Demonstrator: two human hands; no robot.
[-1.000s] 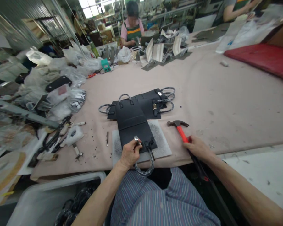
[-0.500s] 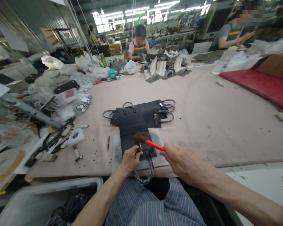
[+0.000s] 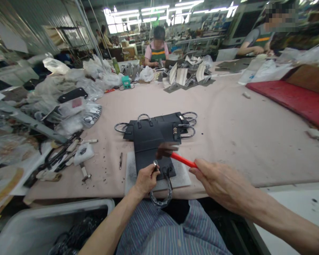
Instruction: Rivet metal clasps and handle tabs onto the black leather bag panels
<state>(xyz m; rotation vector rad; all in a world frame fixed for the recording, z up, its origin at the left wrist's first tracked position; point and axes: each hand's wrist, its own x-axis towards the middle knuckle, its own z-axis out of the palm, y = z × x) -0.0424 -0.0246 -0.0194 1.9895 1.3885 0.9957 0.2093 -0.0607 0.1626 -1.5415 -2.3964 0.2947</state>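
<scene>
My right hand (image 3: 211, 173) is closed around the red handle of a hammer (image 3: 182, 159); its head, blurred by motion, hangs in the air above the work. In my left hand (image 3: 147, 179) a short metal punch (image 3: 155, 163) is pinched upright, its lower end hidden by the fingers. Beneath lies a black bag panel (image 3: 149, 152), its near end resting on a pale slab (image 3: 184, 177). A plastic-wrapped handle (image 3: 162, 203) loops from that end over the table edge. More black panels (image 3: 164, 122) with wrapped handles lie under and behind it.
A thin metal tool (image 3: 121, 161) lies left of the slab, near loose hand tools (image 3: 83, 171). Plastic bags (image 3: 74, 88) pile at far left. A grey bin (image 3: 69, 209) stands below the edge. A red board (image 3: 287, 97) lies right. Two people work across the table.
The hammer has lifted and shifted right, away from the punch, along with my right hand. My left hand stays nearly in place on the punch.
</scene>
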